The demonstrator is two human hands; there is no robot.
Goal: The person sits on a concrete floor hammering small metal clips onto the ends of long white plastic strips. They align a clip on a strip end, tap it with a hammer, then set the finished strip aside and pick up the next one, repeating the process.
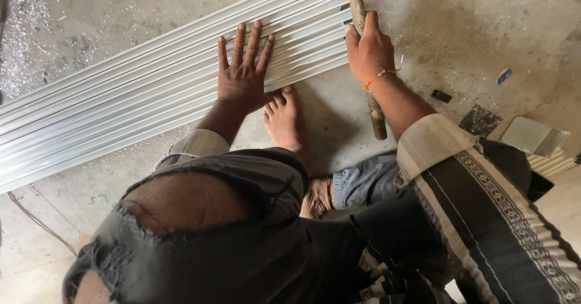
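Note:
My left hand [244, 68] lies flat, fingers spread, on a bundle of long silver metal strips [121, 98] that runs across the concrete floor from lower left to upper right. My right hand [370, 51] grips the wooden handle of a hammer [375, 115] at the right-hand end of the bundle; the metal head is at the frame's top edge. My bare foot [284, 119] rests on the floor just below the strips, toes touching their edge.
My knee in torn dark trousers [200, 219] fills the lower middle. Metal shavings [21, 31] cover the floor at upper left. A folded metal offcut [534, 135], a small black piece [441, 96] and a blue scrap [503, 76] lie at right. A thin cable [36, 219] crosses lower left.

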